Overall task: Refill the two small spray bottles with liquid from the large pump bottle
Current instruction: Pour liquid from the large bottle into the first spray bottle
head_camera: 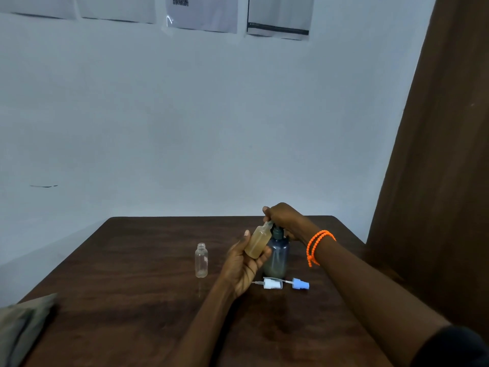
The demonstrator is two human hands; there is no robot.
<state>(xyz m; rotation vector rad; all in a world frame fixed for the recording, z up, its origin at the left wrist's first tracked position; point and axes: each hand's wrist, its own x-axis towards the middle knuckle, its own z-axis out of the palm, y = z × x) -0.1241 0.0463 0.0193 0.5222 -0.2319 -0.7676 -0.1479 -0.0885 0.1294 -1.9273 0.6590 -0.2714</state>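
Dim, bluish, soft-edged wide-angle view

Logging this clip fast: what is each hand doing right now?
Left hand: holds the small spray bottle, tilted toward the pump.
Right hand: curled over the pump head of the large pump bottle.

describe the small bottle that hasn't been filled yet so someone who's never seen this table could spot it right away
On the dark wooden table, look left of the hands working at the large pump bottle. The empty spray bottle stands there upright and alone. Unlike the amber-filled bottle the left hand holds, it is clear, capless and untouched.
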